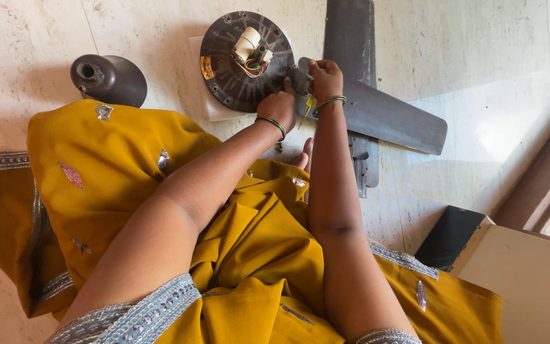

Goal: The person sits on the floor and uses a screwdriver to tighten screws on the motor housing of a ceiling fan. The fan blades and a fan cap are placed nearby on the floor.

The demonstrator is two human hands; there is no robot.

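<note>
Reaching up from the yellow garment [249, 255] low in frame, both arms meet at upper centre. Left hand [279, 108] curled against the round fan motor [237, 60] rim; right hand [326, 78] closed on a fan blade [383, 114] bracket, yellow-handled screwdriver [307, 108] between them. Farther, upper left on the floor [479, 64]: dark canopy cup [109, 79].

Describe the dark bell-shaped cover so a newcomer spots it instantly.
Start at the round fan motor lying on the pale floor, where both hands work. Look left, just past the edge of the mustard-yellow garment: the canopy cover sits there alone. It is a glossy dark dome with a hole on top, unlike the flat blades.
</note>
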